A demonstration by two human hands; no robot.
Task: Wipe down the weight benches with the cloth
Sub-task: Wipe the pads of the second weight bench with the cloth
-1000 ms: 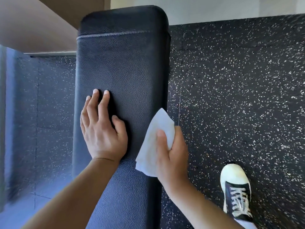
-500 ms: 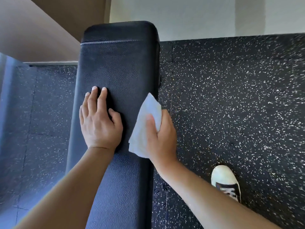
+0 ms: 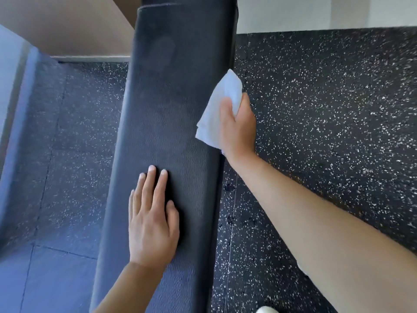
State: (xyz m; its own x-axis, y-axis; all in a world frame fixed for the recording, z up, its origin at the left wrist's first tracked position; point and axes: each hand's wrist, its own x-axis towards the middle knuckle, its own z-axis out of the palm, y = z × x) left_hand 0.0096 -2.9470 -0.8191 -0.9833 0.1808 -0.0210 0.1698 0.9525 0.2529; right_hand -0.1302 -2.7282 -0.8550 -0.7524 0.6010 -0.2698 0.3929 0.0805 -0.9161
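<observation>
A long black padded weight bench (image 3: 171, 98) runs from the bottom of the view up to the far wall. My left hand (image 3: 153, 220) lies flat on the pad's near half, fingers straight and together. My right hand (image 3: 237, 127) grips a folded white cloth (image 3: 216, 109) against the bench's right edge, about halfway along. The thumb lies over the cloth on top of the pad; the other fingers are hidden down the side.
Black rubber floor with white speckles (image 3: 327, 132) spreads on both sides of the bench. A pale wall (image 3: 293, 12) stands beyond the floor's far edge, and a beige wall (image 3: 67, 26) at the upper left. The toe of a white shoe (image 3: 267, 310) shows at the bottom edge.
My right hand has slid the cloth farther up along the bench's right edge. My left hand stays flat on the pad and now lies nearer to me than the cloth.
</observation>
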